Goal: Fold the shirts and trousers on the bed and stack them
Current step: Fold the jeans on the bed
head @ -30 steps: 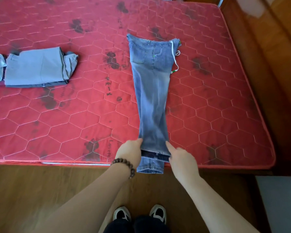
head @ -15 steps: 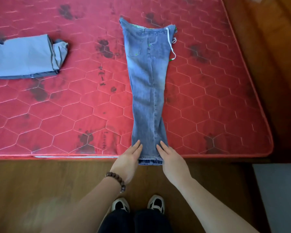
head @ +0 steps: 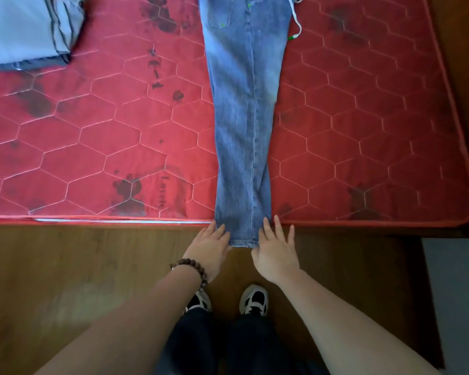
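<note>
Jeans (head: 241, 109) folded lengthwise run from the top centre of the frame down the red mattress (head: 92, 147), hem hanging just past its lower edge; half a second ago the waistband showed, now it is cut off at the top. The folded grey garments (head: 25, 28) have shifted to the upper left corner. The left hand (head: 210, 246) and right hand (head: 275, 251) flank the hem, fingers spread flat, touching its edges without gripping.

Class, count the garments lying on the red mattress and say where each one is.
2 visible: the jeans stretched along the mattress centre, hems overhanging its near edge; the folded grey garment at far left, possibly several stacked.
</note>
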Demonstrator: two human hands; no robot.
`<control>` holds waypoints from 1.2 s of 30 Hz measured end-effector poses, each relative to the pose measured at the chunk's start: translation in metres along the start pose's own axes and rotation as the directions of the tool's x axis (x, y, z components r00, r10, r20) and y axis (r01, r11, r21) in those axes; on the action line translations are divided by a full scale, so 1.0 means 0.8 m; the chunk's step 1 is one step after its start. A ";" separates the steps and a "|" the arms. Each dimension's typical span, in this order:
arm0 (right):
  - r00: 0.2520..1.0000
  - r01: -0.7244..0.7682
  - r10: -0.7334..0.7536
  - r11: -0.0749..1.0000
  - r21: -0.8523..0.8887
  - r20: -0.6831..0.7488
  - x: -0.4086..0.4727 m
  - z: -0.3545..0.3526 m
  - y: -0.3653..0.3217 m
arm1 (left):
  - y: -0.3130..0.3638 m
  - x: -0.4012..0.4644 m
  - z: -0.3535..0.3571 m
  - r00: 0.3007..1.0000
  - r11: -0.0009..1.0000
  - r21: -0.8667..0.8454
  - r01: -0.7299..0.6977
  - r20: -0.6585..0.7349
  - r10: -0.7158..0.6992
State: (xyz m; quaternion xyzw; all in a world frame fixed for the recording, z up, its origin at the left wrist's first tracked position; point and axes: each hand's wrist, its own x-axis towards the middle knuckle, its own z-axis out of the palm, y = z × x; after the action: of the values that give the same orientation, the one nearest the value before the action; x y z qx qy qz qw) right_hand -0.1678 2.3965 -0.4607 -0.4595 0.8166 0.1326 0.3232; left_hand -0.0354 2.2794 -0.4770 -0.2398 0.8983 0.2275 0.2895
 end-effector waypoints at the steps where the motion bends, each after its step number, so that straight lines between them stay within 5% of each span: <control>1: 1.000 0.003 -0.002 0.999 0.034 -0.022 0.000 -0.003 0.000 | 0.000 -0.001 -0.002 0.999 0.999 -0.032 0.010 -0.050 -0.012; 9: 0.919 0.023 0.050 0.983 0.180 -0.391 0.069 -0.075 0.011 | -0.018 0.047 -0.087 0.911 0.990 -0.100 0.096 -0.391 -0.128; 16: 0.842 -0.024 0.194 0.945 0.325 -0.503 0.196 -0.116 0.025 | -0.039 0.174 -0.129 0.880 0.994 -0.049 0.100 -0.461 -0.111; 22: 0.839 -0.008 0.385 0.715 0.699 -0.385 0.226 -0.108 0.037 | -0.052 0.216 -0.098 0.884 0.986 0.013 0.164 -0.445 -0.142; 30: 0.802 -0.035 0.506 0.571 0.820 -0.317 0.222 -0.105 0.051 | -0.056 0.214 -0.094 0.882 0.985 0.021 0.171 -0.449 -0.144; 36: 0.854 0.035 0.426 0.527 0.849 -0.299 0.205 -0.101 0.048 | -0.058 0.216 -0.089 0.875 0.984 0.019 0.177 -0.461 -0.148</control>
State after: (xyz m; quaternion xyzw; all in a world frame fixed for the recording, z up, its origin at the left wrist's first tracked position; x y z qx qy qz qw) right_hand -0.2932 2.2664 -0.5092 -0.1701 0.8801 -0.3486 0.2738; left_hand -0.1626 2.1526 -0.5466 -0.3524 0.9242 0.1124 0.0947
